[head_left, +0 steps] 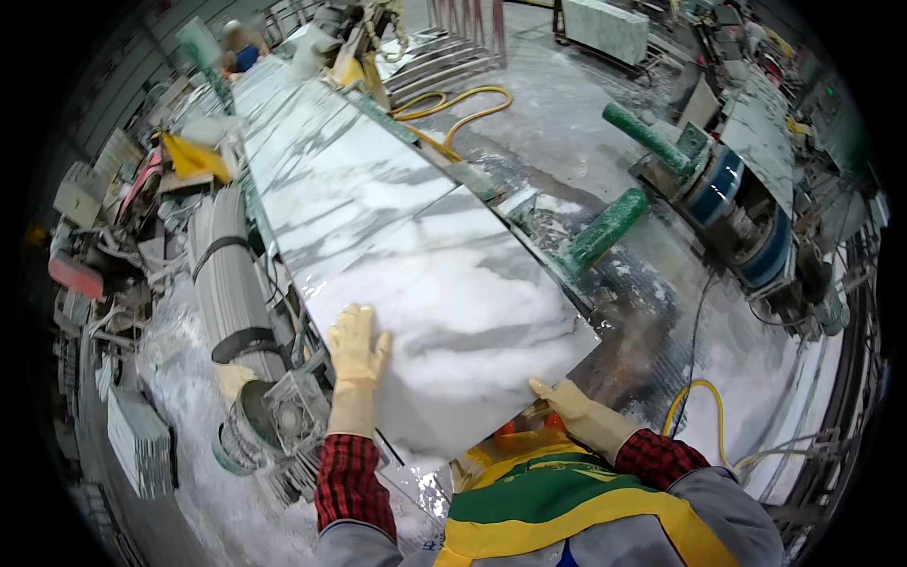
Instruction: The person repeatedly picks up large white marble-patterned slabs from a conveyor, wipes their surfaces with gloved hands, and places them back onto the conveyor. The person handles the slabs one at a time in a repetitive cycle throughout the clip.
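Note:
A glossy white marble slab (pixel 453 293) with grey veins lies in front of me, its near corner close to my apron (pixel 557 487). My left hand (pixel 355 354), in a cream rubber glove, rests flat near the slab's left edge with fingers stretched and thumb apart. At the near right edge, my right hand (pixel 576 411) wears the same kind of glove and grips the slab, thumb on top and fingers hidden below. More veined marble (pixel 321 142) continues beyond the near slab in a long row, with a thin seam between them.
Left of the slab stands a machine with a grey ribbed hose-like cover (pixel 225 274). Green rollers (pixel 605 227) stick out at the right, near a machine with blue wheels (pixel 718 184). Yellow hoses (pixel 482 92) lie on the wet floor. Someone in blue (pixel 246 57) is at the far end.

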{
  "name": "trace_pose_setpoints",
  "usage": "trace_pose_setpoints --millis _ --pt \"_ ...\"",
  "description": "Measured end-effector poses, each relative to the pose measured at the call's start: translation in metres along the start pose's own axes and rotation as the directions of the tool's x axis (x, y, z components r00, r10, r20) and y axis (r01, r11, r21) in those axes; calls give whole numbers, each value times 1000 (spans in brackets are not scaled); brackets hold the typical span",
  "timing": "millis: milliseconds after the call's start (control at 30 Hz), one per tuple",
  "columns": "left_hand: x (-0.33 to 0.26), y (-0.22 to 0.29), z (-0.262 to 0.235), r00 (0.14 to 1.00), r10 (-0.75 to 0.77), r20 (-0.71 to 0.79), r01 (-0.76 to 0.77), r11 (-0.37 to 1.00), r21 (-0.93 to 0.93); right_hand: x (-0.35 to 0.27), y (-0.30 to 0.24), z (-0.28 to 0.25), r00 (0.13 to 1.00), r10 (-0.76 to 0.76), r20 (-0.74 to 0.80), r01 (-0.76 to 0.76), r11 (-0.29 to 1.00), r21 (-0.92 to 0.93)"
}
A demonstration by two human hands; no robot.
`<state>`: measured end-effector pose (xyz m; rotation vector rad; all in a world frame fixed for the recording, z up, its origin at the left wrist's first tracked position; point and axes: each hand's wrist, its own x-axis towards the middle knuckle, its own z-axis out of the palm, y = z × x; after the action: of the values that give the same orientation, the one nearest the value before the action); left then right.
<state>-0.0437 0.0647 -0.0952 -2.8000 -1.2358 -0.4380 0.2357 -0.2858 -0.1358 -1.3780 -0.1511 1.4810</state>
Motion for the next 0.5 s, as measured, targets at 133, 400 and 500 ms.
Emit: trace_pose_setpoints --millis 133,400,500 --pt "64 -54 6 999 32 -8 -31 998 53 8 13 -8 1000 16 -27 -20 987 -160" --pt "159 -95 -16 970 153 187 -125 980 -153 16 27 -8 984 60 -170 -145 823 -550" --pt "162 -122 -20 936 -62 347 135 973 -189 25 34 -3 984 35 -175 -110 892 -439"
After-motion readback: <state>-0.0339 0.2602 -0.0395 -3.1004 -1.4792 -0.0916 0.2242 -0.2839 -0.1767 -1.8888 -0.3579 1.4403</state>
